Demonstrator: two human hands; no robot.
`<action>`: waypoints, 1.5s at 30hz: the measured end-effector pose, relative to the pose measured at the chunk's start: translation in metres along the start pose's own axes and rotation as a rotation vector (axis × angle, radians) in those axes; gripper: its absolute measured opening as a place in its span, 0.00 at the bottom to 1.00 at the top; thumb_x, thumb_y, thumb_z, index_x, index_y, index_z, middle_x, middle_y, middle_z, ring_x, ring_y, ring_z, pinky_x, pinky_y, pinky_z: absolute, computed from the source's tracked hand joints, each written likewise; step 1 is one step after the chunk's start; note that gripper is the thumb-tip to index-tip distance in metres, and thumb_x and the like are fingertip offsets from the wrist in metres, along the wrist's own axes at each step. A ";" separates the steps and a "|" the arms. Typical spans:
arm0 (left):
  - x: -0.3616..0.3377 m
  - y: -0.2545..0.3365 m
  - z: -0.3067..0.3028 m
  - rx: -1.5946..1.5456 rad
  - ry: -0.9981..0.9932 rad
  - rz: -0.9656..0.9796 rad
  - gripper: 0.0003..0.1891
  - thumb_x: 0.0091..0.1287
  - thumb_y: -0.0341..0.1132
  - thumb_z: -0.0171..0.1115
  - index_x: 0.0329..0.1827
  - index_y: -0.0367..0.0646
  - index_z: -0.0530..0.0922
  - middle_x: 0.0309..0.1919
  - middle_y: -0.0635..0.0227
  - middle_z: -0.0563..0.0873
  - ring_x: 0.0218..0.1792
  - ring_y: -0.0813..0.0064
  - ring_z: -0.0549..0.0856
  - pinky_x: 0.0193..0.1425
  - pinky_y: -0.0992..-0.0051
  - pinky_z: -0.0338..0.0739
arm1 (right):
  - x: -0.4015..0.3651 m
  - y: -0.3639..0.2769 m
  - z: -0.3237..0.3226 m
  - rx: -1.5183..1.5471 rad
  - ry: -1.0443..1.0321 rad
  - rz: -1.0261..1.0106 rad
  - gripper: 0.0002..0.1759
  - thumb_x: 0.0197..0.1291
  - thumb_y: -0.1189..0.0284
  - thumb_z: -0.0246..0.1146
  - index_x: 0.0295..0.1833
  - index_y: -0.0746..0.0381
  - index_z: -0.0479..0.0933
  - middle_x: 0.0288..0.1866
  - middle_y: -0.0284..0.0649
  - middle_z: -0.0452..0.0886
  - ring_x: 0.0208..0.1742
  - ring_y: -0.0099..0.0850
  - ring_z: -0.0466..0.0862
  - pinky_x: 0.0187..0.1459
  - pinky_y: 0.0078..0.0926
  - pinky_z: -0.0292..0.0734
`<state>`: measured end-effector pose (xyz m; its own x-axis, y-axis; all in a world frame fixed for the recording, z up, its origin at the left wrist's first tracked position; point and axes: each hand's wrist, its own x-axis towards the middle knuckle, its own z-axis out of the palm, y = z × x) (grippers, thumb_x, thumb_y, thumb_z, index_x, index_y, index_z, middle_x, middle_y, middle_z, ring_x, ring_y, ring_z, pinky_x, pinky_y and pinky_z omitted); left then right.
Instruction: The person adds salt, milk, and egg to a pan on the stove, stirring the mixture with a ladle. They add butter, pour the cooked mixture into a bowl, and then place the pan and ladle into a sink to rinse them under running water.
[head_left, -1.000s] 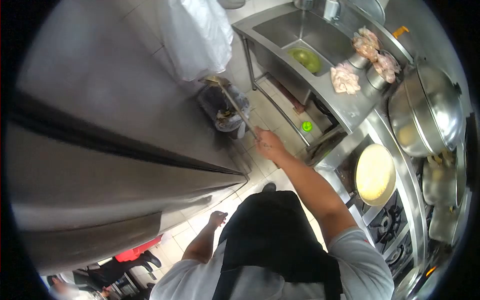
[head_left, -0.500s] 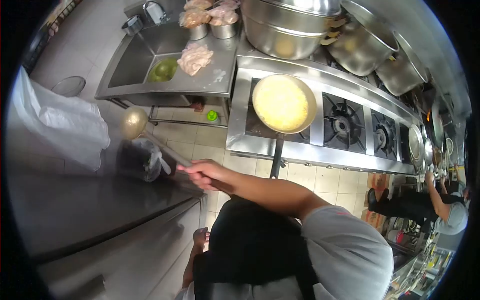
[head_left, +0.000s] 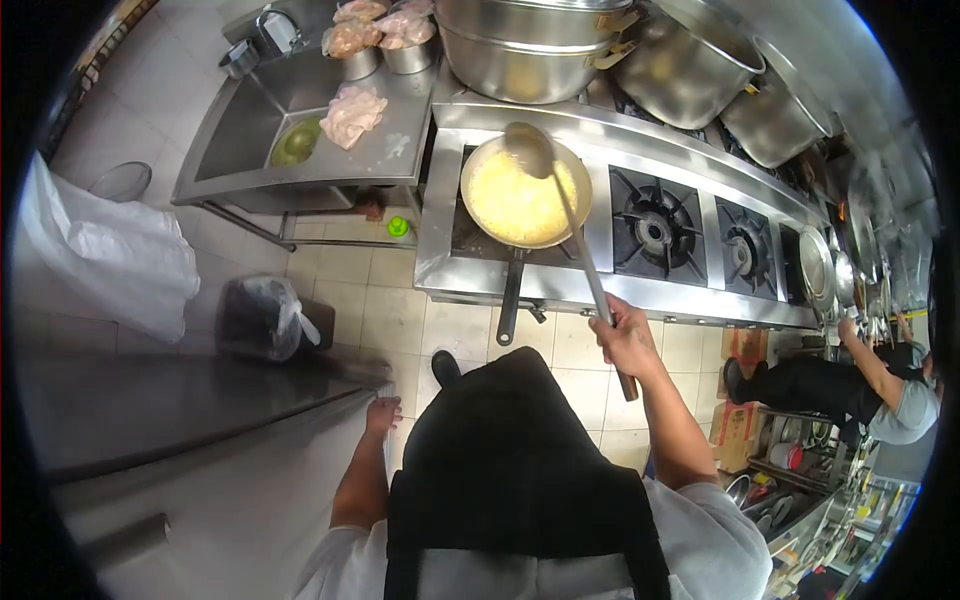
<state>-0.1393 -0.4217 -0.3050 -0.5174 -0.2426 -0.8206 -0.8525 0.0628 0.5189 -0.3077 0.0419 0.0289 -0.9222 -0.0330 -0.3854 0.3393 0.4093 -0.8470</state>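
My right hand (head_left: pixel 627 340) grips the long handle of a ladle (head_left: pixel 588 262). Its metal bowl is over the far rim of a frying pan (head_left: pixel 512 290), overlapping the pale yellow, bubbly contents (head_left: pixel 522 205). The pan sits on the leftmost burner, its black handle pointing toward me. Low on the left, my left hand (head_left: pixel 384 413) has its fingers curled at the edge of a steel cabinet (head_left: pixel 290 470), partly hidden.
Right of the pan are bare burners (head_left: pixel 655 230); large steel pots (head_left: pixel 530 60) stand behind. A sink counter (head_left: pixel 395 165) holds raw-looking pale meat (head_left: pixel 352 115). A lined bin (head_left: pixel 262 315) stands left. Another person (head_left: pixel 830 395) works at the far right.
My right hand has swung the ladle from the left side over to the pan. My left hand has moved up to the cabinet edge. The view has shifted slightly.
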 end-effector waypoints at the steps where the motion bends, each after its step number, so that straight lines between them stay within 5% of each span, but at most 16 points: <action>1: 0.000 0.004 0.002 -0.002 0.006 0.000 0.15 0.66 0.45 0.59 0.46 0.44 0.79 0.29 0.68 0.83 0.25 0.74 0.83 0.22 0.72 0.74 | 0.006 0.007 -0.001 0.002 -0.005 -0.003 0.17 0.61 0.76 0.58 0.56 0.67 0.73 0.17 0.35 0.73 0.13 0.21 0.71 0.17 0.24 0.68; 3: -0.011 0.015 0.010 0.005 -0.013 0.049 0.15 0.65 0.46 0.59 0.45 0.43 0.80 0.29 0.69 0.83 0.24 0.75 0.83 0.22 0.73 0.74 | 0.019 0.022 0.000 -0.183 0.122 -0.024 0.15 0.60 0.75 0.59 0.51 0.68 0.73 0.20 0.45 0.75 0.16 0.35 0.76 0.24 0.34 0.74; 4: -0.014 0.019 0.012 0.005 -0.010 0.050 0.15 0.65 0.46 0.59 0.45 0.43 0.80 0.29 0.69 0.83 0.24 0.75 0.83 0.22 0.73 0.74 | 0.032 0.042 0.002 -0.285 0.196 -0.116 0.13 0.58 0.74 0.60 0.47 0.69 0.72 0.23 0.53 0.77 0.23 0.50 0.77 0.31 0.40 0.75; 7: -0.021 0.021 0.018 0.032 0.025 0.012 0.16 0.65 0.45 0.61 0.44 0.42 0.79 0.29 0.69 0.83 0.24 0.74 0.83 0.23 0.72 0.75 | 0.044 0.052 0.012 -0.464 0.285 -0.213 0.13 0.57 0.75 0.60 0.46 0.69 0.72 0.25 0.56 0.77 0.27 0.58 0.75 0.33 0.42 0.75; 9: -0.020 0.014 0.016 0.038 -0.017 -0.051 0.16 0.64 0.45 0.62 0.44 0.41 0.79 0.29 0.68 0.83 0.24 0.73 0.83 0.23 0.72 0.74 | 0.044 0.053 0.021 -0.475 0.290 -0.232 0.10 0.58 0.75 0.60 0.43 0.69 0.73 0.23 0.53 0.76 0.24 0.51 0.78 0.31 0.40 0.75; 11: -0.018 0.002 0.014 0.033 -0.013 -0.063 0.17 0.64 0.45 0.62 0.44 0.40 0.79 0.29 0.67 0.83 0.24 0.73 0.83 0.23 0.71 0.74 | 0.040 0.044 0.027 -0.141 0.106 0.001 0.08 0.59 0.76 0.59 0.40 0.70 0.73 0.21 0.46 0.76 0.19 0.37 0.79 0.26 0.35 0.75; 12: -0.019 -0.003 0.014 0.029 -0.010 -0.073 0.17 0.63 0.46 0.63 0.44 0.40 0.79 0.29 0.66 0.83 0.24 0.73 0.83 0.23 0.71 0.75 | 0.032 0.025 0.026 0.003 0.048 0.079 0.07 0.60 0.76 0.60 0.39 0.69 0.74 0.19 0.37 0.74 0.15 0.23 0.74 0.18 0.26 0.69; 15: -0.025 -0.013 0.013 0.033 0.004 -0.127 0.19 0.63 0.47 0.64 0.45 0.39 0.79 0.30 0.65 0.84 0.24 0.72 0.83 0.24 0.70 0.76 | 0.031 0.031 0.022 0.317 -0.050 0.192 0.09 0.60 0.76 0.61 0.44 0.69 0.76 0.18 0.32 0.73 0.11 0.20 0.70 0.13 0.20 0.63; 25: -0.022 0.006 0.031 0.069 0.001 -0.041 0.16 0.64 0.47 0.63 0.42 0.42 0.79 0.27 0.69 0.82 0.23 0.74 0.82 0.21 0.73 0.72 | 0.001 0.021 0.004 0.489 -0.102 0.228 0.16 0.61 0.75 0.60 0.54 0.68 0.75 0.18 0.30 0.71 0.10 0.17 0.66 0.10 0.16 0.58; 37: -0.009 0.014 0.024 0.087 -0.019 -0.058 0.16 0.64 0.45 0.63 0.45 0.42 0.77 0.28 0.69 0.82 0.25 0.73 0.83 0.23 0.71 0.74 | 0.005 0.013 0.003 -0.052 0.024 0.018 0.21 0.60 0.76 0.59 0.60 0.67 0.72 0.18 0.32 0.71 0.14 0.19 0.67 0.17 0.21 0.64; 40: -0.013 0.011 0.019 0.074 -0.023 -0.062 0.17 0.64 0.45 0.63 0.46 0.41 0.78 0.30 0.67 0.83 0.25 0.72 0.83 0.24 0.70 0.75 | 0.014 0.031 0.007 -0.295 0.130 -0.115 0.18 0.61 0.76 0.58 0.57 0.67 0.73 0.18 0.34 0.72 0.15 0.22 0.69 0.18 0.25 0.66; 42: -0.013 0.005 0.018 0.051 -0.027 -0.081 0.18 0.64 0.45 0.63 0.46 0.40 0.78 0.29 0.67 0.83 0.25 0.72 0.83 0.24 0.70 0.75 | 0.014 0.030 0.011 -0.428 0.187 -0.115 0.14 0.58 0.75 0.60 0.48 0.70 0.73 0.19 0.49 0.70 0.24 0.42 0.77 0.33 0.40 0.73; 45: -0.016 0.002 0.019 0.038 -0.022 -0.092 0.18 0.63 0.46 0.64 0.46 0.40 0.77 0.29 0.67 0.83 0.24 0.73 0.83 0.23 0.72 0.74 | 0.013 0.034 0.016 -0.255 0.096 0.030 0.11 0.59 0.75 0.60 0.43 0.71 0.73 0.18 0.44 0.72 0.19 0.35 0.76 0.25 0.35 0.72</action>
<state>-0.1346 -0.3991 -0.2952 -0.4378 -0.2274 -0.8699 -0.8986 0.0784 0.4317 -0.3051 0.0410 -0.0107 -0.9301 0.0642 -0.3617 0.3200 0.6252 -0.7118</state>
